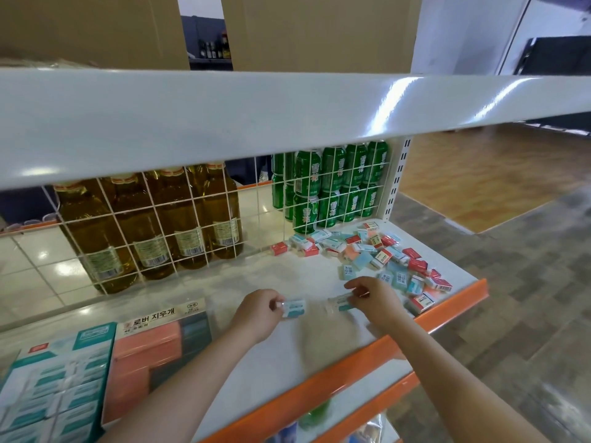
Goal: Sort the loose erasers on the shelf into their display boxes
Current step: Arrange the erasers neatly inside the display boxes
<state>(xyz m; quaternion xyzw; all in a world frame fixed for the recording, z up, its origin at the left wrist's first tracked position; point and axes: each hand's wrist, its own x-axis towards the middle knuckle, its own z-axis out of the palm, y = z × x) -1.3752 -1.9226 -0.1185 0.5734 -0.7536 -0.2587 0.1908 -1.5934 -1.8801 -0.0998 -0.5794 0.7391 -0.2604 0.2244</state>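
Left hand: the left hand (256, 310) pinches a small teal and white wrapped eraser (294, 308) low over the white metal shelf (287, 353).
Right hand: the right hand (371, 297) pinches a second teal and white eraser (340, 303), just beside the first one.
Loose pile: a heap of small red, pink, blue and teal erasers (377, 254) lies at about 2 o'clock from the hands, running out to the orange front edge of the shelf (454, 303).
Boxes: the teal and white cardboard display box (60, 378) sits at 8 o'clock, with a pink and dark cardboard display box (153, 356) just beside it.
Slip risk: each eraser is held only by its end, so it could drop on the way to the box.
Edge risk: the erasers at the shelf edge could get knocked off to the floor if an arm brushes them.
Wrong box risk: both held erasers look teal, so they likely belong in the teal box; putting them in the pink one would be a mistake.
Behind: tall yellow glass bottles (153, 225) and green drink cans (332, 183) stand behind a white wire grid at 12 o'clock.
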